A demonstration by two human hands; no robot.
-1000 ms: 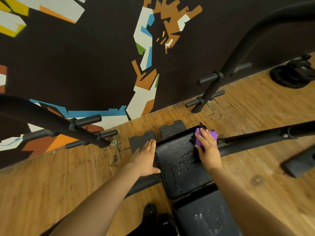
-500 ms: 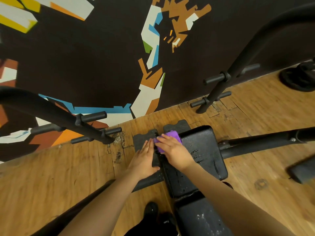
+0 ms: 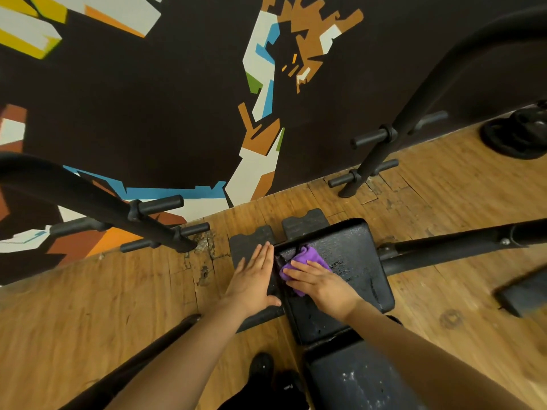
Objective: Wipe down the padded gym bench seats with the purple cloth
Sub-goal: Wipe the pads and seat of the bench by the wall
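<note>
Purple cloth (image 3: 305, 263) bunched at left edge of black bench seat (image 3: 349, 270), pressed under right hand (image 3: 321, 284), fingers straight, slightly apart. Left hand (image 3: 254, 281) flat beside seat's left edge, fingers straight, together.

Bare forearms (image 3: 165, 359), black shoes (image 3: 262, 365).

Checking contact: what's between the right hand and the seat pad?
Head view: the purple cloth lies between the right hand and the seat pad, near its left edge.

Crumpled purple cloth (image 3: 305, 263) on black seat pad (image 3: 352, 261)
</note>
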